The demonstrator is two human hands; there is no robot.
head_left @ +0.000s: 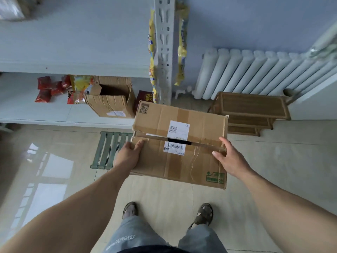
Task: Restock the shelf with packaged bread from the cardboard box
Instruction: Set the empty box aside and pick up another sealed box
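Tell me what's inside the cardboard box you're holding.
Cannot see inside: the cardboard box has both top flaps folded shut, with only shipping labels showing. Both hands, left and right, grip its ends.

Hidden and unclear parts around the closed cardboard box

The contents of the cardboard box cannot be seen, because its flaps are closed. The fingers of the left hand are hidden under the box edge, and part of the green stool is covered by box and hand. The printing on the white labels is too small to be read. The bags at the top left corner are blurred and cut off by the edge.
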